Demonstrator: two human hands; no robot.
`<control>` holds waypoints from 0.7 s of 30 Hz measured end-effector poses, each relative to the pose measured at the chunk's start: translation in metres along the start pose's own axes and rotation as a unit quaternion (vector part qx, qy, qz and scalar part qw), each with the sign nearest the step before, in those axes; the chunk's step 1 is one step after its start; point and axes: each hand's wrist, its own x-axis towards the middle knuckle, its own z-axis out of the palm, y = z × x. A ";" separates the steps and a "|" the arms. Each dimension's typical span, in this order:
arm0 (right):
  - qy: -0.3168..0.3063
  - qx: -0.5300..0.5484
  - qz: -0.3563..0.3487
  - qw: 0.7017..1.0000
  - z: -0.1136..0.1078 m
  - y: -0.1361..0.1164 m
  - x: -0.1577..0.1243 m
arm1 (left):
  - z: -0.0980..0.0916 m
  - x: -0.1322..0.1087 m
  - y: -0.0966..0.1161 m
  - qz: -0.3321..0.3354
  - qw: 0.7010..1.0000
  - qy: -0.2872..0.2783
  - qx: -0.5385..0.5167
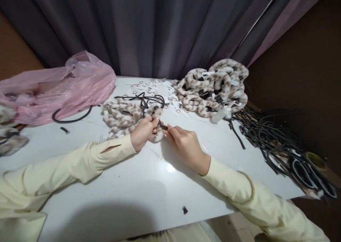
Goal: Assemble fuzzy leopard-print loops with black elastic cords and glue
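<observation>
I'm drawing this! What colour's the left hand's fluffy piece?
The fluffy piece is whitish and brown; head view.

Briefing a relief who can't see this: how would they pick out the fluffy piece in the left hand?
On the white table, follow the two yellow sleeves to the left hand and right hand. The fluffy spotted piece is in the left hand, beside the dark strip the right hand pinches. Unlike the fluffy loops to its left and the pile at right, it is held.

One head-worn view, looking forward and down, close above the white table (pixel 128 180), toward dark curtains (pixel 141 32)
</observation>
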 end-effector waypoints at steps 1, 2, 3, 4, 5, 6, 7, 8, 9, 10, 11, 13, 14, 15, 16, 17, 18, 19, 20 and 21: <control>-0.002 -0.053 -0.015 0.998 0.001 -0.004 -0.001 | 0.001 0.000 0.000 0.003 1.000 0.003 -0.007; -0.010 -0.094 -0.027 0.995 0.001 -0.008 0.000 | 0.002 0.000 -0.001 0.006 1.000 0.004 -0.015; -0.019 -0.124 -0.035 0.992 0.001 -0.011 0.000 | 0.002 0.000 0.000 0.007 1.000 0.008 -0.021; -0.030 -0.141 -0.040 0.989 0.001 -0.013 0.001 | 0.003 0.000 0.000 0.008 1.000 0.011 -0.027; -0.038 -0.150 -0.040 0.987 0.000 -0.015 0.002 | 0.003 0.000 0.001 0.007 0.999 0.011 -0.034; -0.043 -0.152 -0.040 0.987 0.000 -0.015 0.003 | 0.003 -0.001 0.002 0.002 0.999 0.005 -0.043; -0.045 -0.148 -0.038 0.987 0.000 -0.014 0.004 | 0.003 -0.001 0.004 -0.005 0.999 -0.005 -0.051; -0.045 -0.139 -0.037 0.989 0.000 -0.012 0.004 | 0.003 -0.001 0.005 -0.012 0.998 -0.017 -0.057; -0.042 -0.129 -0.039 0.990 0.001 -0.010 0.005 | 0.002 -0.001 0.007 -0.017 0.998 -0.028 -0.062; -0.038 -0.119 -0.042 0.991 0.002 -0.008 0.005 | 0.002 0.000 0.008 -0.019 0.997 -0.033 -0.063; -0.032 -0.113 -0.045 0.992 0.003 -0.006 0.004 | 0.001 0.000 0.009 -0.018 0.998 -0.031 -0.059; -0.021 -0.107 -0.050 0.993 0.004 -0.002 0.004 | 0.001 0.002 0.010 -0.014 0.999 -0.015 -0.041; -0.019 -0.105 -0.053 0.993 0.005 0.000 0.004 | 0.000 0.002 0.010 -0.015 0.999 -0.008 -0.031; -0.021 -0.104 -0.056 0.993 0.005 0.001 0.005 | 0.000 0.003 0.009 -0.017 1.000 -0.001 -0.021; -0.025 -0.103 -0.060 0.993 0.004 0.002 0.006 | 0.001 0.003 0.008 -0.018 1.000 0.007 -0.010; -0.032 -0.101 -0.063 0.992 0.003 0.002 0.006 | 0.001 0.004 0.007 -0.016 1.000 0.018 0.002; -0.041 -0.098 -0.065 0.992 0.002 0.002 0.008 | 0.002 0.004 0.005 -0.012 0.999 0.032 0.015; -0.050 -0.095 -0.065 0.992 0.001 0.001 0.009 | 0.002 0.004 0.003 -0.004 0.998 0.049 0.028; -0.058 -0.091 -0.062 0.992 0.000 0.000 0.009 | 0.003 0.004 0.001 0.008 0.997 0.061 0.037; -0.064 -0.087 -0.059 0.992 -0.001 -0.003 0.010 | 0.003 0.004 -0.001 0.021 0.997 0.063 0.044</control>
